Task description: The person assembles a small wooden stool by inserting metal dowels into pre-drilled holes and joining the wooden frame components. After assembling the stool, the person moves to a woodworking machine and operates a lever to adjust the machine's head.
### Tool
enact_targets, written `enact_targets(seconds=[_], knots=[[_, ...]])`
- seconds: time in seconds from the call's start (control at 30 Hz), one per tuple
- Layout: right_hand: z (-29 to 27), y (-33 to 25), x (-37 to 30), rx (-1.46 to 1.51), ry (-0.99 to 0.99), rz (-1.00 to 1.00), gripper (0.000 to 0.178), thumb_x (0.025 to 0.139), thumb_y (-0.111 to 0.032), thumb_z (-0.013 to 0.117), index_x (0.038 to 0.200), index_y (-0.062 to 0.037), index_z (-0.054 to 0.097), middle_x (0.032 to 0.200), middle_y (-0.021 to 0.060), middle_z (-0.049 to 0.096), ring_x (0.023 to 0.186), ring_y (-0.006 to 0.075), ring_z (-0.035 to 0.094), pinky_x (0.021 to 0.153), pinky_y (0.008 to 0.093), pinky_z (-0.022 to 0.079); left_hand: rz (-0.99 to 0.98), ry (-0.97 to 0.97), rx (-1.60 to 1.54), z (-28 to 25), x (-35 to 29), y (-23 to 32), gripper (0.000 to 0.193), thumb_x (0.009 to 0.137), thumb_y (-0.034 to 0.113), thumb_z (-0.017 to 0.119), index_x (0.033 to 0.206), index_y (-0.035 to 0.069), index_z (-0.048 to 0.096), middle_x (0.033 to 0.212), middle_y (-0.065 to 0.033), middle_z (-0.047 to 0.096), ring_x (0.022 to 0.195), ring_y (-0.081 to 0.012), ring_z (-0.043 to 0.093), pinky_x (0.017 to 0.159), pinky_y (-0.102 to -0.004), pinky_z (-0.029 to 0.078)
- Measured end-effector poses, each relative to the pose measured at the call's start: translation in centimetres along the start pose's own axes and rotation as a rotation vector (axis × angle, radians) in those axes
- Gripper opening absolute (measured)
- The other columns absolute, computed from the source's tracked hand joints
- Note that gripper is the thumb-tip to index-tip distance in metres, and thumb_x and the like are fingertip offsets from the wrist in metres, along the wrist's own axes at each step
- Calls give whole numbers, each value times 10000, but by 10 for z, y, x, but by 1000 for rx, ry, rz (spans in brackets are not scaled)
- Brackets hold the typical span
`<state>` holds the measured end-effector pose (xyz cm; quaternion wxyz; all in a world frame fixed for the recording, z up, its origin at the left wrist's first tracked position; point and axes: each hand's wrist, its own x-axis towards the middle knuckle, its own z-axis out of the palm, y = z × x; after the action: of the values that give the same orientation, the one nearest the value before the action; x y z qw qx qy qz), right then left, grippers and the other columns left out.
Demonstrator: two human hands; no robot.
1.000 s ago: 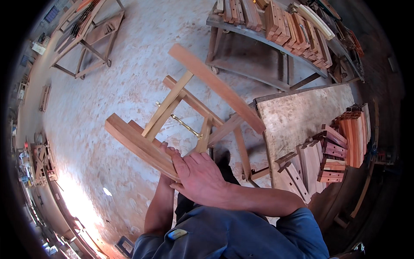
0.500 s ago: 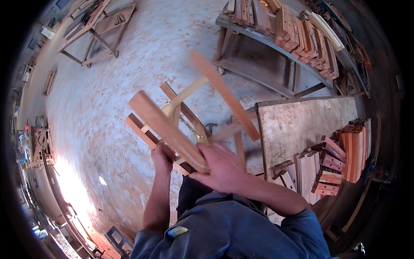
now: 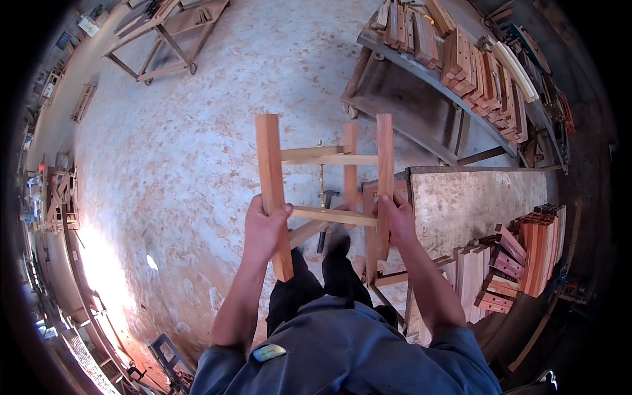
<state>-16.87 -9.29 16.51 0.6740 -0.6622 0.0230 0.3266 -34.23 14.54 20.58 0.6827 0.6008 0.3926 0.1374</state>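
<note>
Both my hands hold up a wooden frame (image 3: 268,171) with reddish-brown posts and pale crossbars. My left hand (image 3: 263,227) is closed round the left post, its thumb on the front face. My right hand (image 3: 399,220) grips the right post (image 3: 386,155) at a similar height. Another post (image 3: 351,161) shows farther behind, partly covered by the crossbars. A thin brass-coloured rod (image 3: 322,174) runs between the upper and lower crossbars. Below the frame is a hammer (image 3: 321,241) with a dark head, near my feet.
At right stands a worktable (image 3: 474,197) with stacks of drilled wood pieces (image 3: 540,243). Farther back, a wheeled bench (image 3: 411,128) carries piled wooden blocks (image 3: 484,82). Another wheeled cart (image 3: 168,43) stands at the far left. The floor (image 3: 184,151) is pale and stained.
The frame has turned from a slanted, blurred position to nearly square in front of me. My left hand now holds the left post; my right hand has moved right, onto the other post.
</note>
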Motion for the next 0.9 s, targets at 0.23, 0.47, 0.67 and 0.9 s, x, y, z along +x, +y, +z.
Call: enact_targets(seconds=[0.23, 0.47, 0.67, 0.9], knots=[[8, 96, 25, 349, -6, 99, 241, 971, -259, 536, 970, -25, 594, 751, 75, 591, 709, 168, 577, 684, 300, 473, 26, -177, 256, 4, 3, 18, 392, 780, 67, 641, 1146, -25, 537, 987, -60, 627, 895, -126, 571, 802, -290, 458], [22, 145, 51, 349, -100, 178, 297, 988, -298, 489, 999, -16, 580, 835, 107, 629, 746, 182, 601, 755, 326, 489, -113, -129, 244, -26, 18, 10, 368, 762, 99, 640, 1097, -13, 537, 937, -38, 601, 844, -106, 548, 754, -277, 449], [32, 175, 74, -185, 47, 165, 430, 957, -362, 522, 1088, 46, 560, 948, 162, 638, 869, 249, 621, 833, 361, 484, -122, -90, 277, -3, 26, -5, 360, 770, 102, 661, 1085, -32, 549, 931, -80, 632, 854, -129, 584, 769, -297, 472], [138, 88, 38, -317, -194, -55, 505, 875, -355, 615, 1101, 88, 532, 1024, 211, 630, 957, 278, 622, 848, 371, 484, -9, 1, 394, 30, 32, -72, 355, 803, 119, 653, 1099, -39, 537, 925, -143, 642, 837, -201, 630, 736, -323, 494]])
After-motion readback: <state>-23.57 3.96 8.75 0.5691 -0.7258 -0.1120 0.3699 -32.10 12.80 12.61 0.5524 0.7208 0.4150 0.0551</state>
